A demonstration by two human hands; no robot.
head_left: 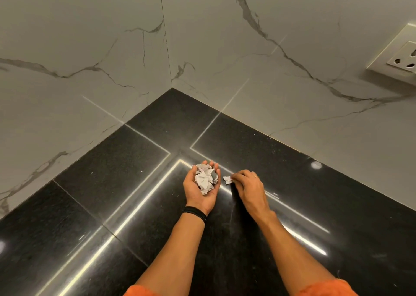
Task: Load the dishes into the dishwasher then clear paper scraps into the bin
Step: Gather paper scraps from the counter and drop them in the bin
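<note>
Step in hand: collection of paper scraps from the countertop (112,183), ahead of transfer to the bin. The bin and the dishwasher are not in view, so the dish-loading stage cannot be checked here.

Grip state
- The left hand (199,190) is turned palm up, just above the counter. Its fingers curl upward around the crumpled scraps (205,178), forming a cup.
- The right hand (247,185) is turned palm down. Its fingertips (233,178) are pressed together on the loose scrap (227,179), a small torn piece; the other fingers are folded.

Position of the work
- The loose scrap projects to the left of the right fingertips, at or just above the counter surface; contact with the counter cannot be confirmed.
- It lies just beside the outer edge of the left palm, apart from the pile, with a narrow gap of dark stone between.

Procedure, as judged from this position
1. Keep the pinch firm; a light torn piece slips easily on polished stone.
2. Carry the piece over the rim of the cupped palm before release, not short of it.
3. Hold the left hand level, with the fingers raised, because the pile sits high and its top pieces could spill.
4. Inspect the glossy surface for further fragments; bright reflections may hide pale paper.
5. Close the left fingers over the pile before any walk to the bin
</note>
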